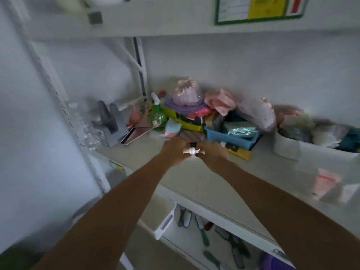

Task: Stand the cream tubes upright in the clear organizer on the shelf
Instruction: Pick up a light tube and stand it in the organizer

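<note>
While both hands meet over the middle of the shelf, the picture is smeared by motion, so much here is judgement. The left hand and right hand are curled shut around a small pale thing with a dark cap, most likely a tube, held between them above the bare board. Which fingers carry it, and how tightly, I cannot tell.

The organizer sits well apart, at the right end of the shelf near its front edge, with something pink blurred inside. Getting there means a sideways carry past the blue tray and the white bin.

Risks, as I judge them:
- A two-handed pinch on so small a thing may slip when one hand lets go, and the tube could drop to the lower shelf.
- The organizer looks light and stands close to the edge; a push from above could tip or slide it off.
- A forearm swinging right may clip the tray or the clutter behind.
- If the tube goes in tilted, it may lean and topple whatever is inside.
</note>
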